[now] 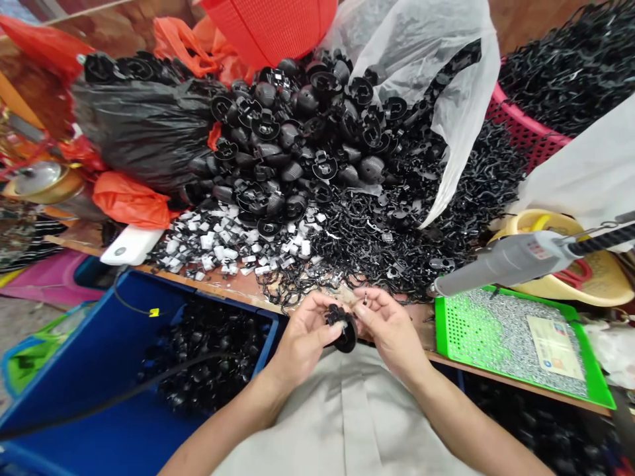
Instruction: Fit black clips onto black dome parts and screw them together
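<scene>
Near the bench's front edge, my left hand point(310, 337) is closed on a round black plastic housing point(347, 336) with clips on its upper side. Close beside it, the thumb and fingers of my right hand point(387, 324) pinch a tiny dark part point(366, 301), too small to name. Just beyond both hands lie thin black plastic strips point(367, 238) in a heap. Small white-and-black blocks point(223, 241) are spread to the left of the strips. Behind them rises a pile of black domed housings point(292, 135) like the held one.
A grey electric screwdriver point(506, 263) hangs at the right, above a green tray point(609, 396) of small screws. On the left stands a blue bin point(99, 357) holding black parts. A pink basket point(530, 132) and a red basket point(272, 30) are at the back.
</scene>
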The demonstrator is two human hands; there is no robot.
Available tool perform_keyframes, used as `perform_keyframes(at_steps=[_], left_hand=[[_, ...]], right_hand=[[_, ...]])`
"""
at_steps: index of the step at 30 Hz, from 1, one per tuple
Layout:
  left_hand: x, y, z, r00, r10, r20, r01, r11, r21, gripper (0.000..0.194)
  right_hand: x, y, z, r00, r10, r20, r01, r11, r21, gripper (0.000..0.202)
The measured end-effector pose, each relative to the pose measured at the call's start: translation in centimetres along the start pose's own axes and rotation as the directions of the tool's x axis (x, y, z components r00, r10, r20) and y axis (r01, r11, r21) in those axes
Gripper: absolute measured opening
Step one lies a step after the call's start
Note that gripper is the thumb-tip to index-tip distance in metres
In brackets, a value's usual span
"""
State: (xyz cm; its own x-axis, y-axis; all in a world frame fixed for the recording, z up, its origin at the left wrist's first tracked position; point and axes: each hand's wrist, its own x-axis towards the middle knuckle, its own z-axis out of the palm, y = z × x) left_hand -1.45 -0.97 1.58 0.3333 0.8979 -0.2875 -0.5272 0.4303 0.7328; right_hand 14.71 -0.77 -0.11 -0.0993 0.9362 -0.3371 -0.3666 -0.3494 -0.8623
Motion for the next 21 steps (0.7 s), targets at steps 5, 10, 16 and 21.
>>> perform_keyframes(at_steps=[5,10,16,21], left_hand=[[-1.4,2.1,-3.0,0.994,0.078,-0.081,-0.049,0.949,0.311,0.024],[-1.5,4.1,-6.1,0.968,0.084,-0.238,0.065,0.827,0.558,0.021],[1.8,3.3,-3.8,0.953,0.119,-0.279,0.046,0.853,0.520,0.036],[3.0,0.8,0.2,0.991,0.074,-0.108,-0.021,0.905,0.425,0.032]], right_hand=[[0.1,0.2,0.5,0.999,-0.026,-0.032,0.019,0.979,-0.203,0.029],[0.3,0.4,-0.4,0.988,-0.126,-0.091,0.083,0.921,-0.381,0.027],[0.4,-1.3,0.4,0.985,-0.131,-0.115,0.094,0.955,-0.283,0.029],[0.5,-2.9,1.1,0.965,-0.239,-0.107,0.194,0.928,-0.319,0.027]])
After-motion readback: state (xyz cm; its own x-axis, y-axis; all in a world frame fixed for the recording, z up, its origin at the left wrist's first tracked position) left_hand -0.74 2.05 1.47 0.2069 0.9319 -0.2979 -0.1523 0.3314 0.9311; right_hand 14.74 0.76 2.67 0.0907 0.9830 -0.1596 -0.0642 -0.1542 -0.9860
